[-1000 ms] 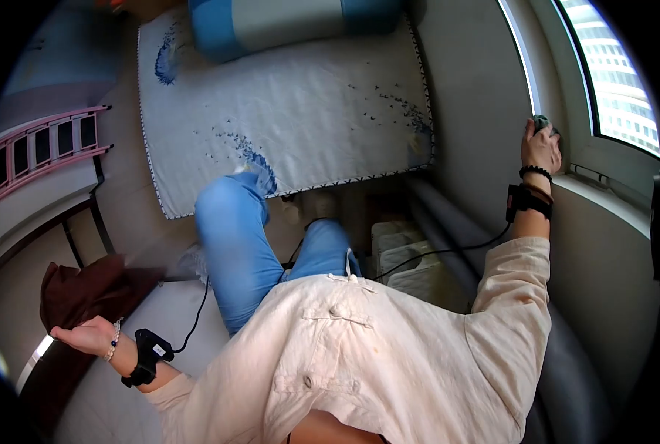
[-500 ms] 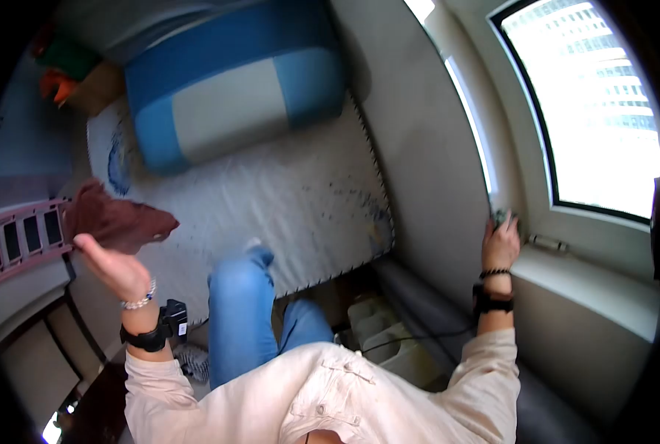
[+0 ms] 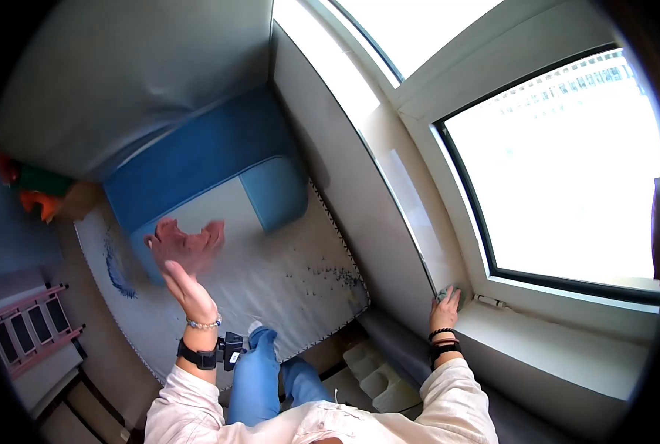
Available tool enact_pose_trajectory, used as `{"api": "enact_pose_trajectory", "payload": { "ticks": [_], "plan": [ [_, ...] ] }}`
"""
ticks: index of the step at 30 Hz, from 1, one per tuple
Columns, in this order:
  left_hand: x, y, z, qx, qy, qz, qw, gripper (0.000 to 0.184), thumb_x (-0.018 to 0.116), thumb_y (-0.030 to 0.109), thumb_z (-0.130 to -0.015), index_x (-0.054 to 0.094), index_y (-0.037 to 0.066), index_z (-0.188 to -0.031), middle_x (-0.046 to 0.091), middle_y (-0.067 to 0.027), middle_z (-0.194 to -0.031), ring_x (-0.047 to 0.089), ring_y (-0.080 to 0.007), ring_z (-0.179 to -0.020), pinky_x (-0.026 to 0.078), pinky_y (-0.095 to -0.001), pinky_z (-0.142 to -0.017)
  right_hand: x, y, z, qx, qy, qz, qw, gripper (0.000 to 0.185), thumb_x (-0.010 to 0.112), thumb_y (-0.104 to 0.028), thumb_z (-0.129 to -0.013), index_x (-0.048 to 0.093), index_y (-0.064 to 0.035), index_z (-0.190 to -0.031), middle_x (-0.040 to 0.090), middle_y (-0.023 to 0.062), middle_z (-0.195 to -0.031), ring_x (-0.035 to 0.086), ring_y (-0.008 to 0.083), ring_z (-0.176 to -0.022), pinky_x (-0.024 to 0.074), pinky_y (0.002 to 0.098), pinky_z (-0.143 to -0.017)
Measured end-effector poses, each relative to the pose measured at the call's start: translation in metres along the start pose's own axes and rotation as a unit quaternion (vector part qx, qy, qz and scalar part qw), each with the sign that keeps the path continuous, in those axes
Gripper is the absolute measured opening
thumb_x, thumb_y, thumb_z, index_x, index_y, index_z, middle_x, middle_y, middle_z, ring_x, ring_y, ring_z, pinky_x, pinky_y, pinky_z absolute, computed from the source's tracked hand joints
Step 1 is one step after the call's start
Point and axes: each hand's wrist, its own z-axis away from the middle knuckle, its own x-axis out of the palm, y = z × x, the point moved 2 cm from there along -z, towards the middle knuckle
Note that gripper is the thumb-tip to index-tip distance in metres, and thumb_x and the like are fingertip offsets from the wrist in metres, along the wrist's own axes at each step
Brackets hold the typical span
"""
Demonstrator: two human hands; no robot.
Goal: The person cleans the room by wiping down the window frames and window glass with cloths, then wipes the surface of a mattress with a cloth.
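A: The reddish-brown cloth [image 3: 185, 241] has shifted: a moment ago it showed beside the pink ladder [image 3: 35, 325], and now it appears over the bed [image 3: 300, 288], just beyond the fingertips of the left hand [image 3: 194, 297].

B: Is that hand gripping it?

A: I cannot tell. The fingers are stretched out, and the blurred fabric shows right next to them.

B: And the other one?

A: The right hand [image 3: 444, 314] clutches a greyish-green cloth [image 3: 441, 296], tucked under its fingers in the corner by the windowsill [image 3: 552, 351].

B: Anything near there?

A: A small window fitting [image 3: 490, 301], just beside that hand.
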Motion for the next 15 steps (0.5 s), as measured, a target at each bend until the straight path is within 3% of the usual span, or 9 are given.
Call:
{"api": "enact_pose_trajectory", "payload": {
  "ticks": [6, 9, 12, 15],
  "plan": [
    [-0.002, 0.018, 0.008, -0.01, -0.01, -0.11, 0.994, 0.056, 0.027, 0.035, -0.093, 0.014, 0.0, -0.134, 0.02, -0.0142, -0.138, 0.027, -0.0237, -0.125, 0.024, -0.0335, -0.102, 0.006, 0.001, 0.004, 0.019, -0.006, -0.011, 1.0, 0.063, 0.059, -0.023, -0.077, 0.03, -0.0014, -0.127, 0.029, 0.0257, -0.129, 0.031, 0.0346, -0.12, 0.0355, 0.0339, -0.095],
    [0.005, 0.037, 0.018, -0.074, -0.001, -0.046, 0.996, 0.056, 0.025, 0.034, -0.093, 0.014, -0.004, -0.133, 0.017, -0.0174, -0.139, 0.02, -0.0258, -0.128, 0.018, -0.0339, -0.104, 0.004, 0.0, 0.001, 0.041, -0.041, -0.04, 0.997, 0.063, 0.057, -0.022, -0.079, 0.026, -0.0008, -0.129, 0.026, 0.0262, -0.131, 0.029, 0.0356, -0.121, 0.0311, 0.0358, -0.098],
    [-0.003, 0.043, 0.02, -0.032, 0.005, -0.152, 0.988, 0.056, 0.025, 0.034, -0.093, 0.015, -0.003, -0.133, 0.016, -0.0175, -0.139, 0.02, -0.0257, -0.128, 0.018, -0.0335, -0.104, -0.004, -0.003, -0.001, 0.051, -0.059, -0.038, 0.996, 0.065, 0.058, -0.023, -0.078, 0.025, -0.0016, -0.13, 0.026, 0.0253, -0.131, 0.03, 0.0349, -0.121, 0.0328, 0.0354, -0.097],
    [-0.014, 0.047, 0.024, -0.026, 0.005, -0.151, 0.988, 0.055, 0.026, 0.034, -0.094, 0.014, -0.003, -0.133, 0.016, -0.0176, -0.139, 0.02, -0.0257, -0.128, 0.018, -0.0332, -0.104, -0.001, -0.003, -0.002, 0.064, -0.067, -0.048, 0.995, 0.066, 0.059, -0.022, -0.077, 0.024, -0.0023, -0.13, 0.026, 0.0242, -0.131, 0.029, 0.0338, -0.122, 0.0351, 0.0339, -0.095]
  ]
}}
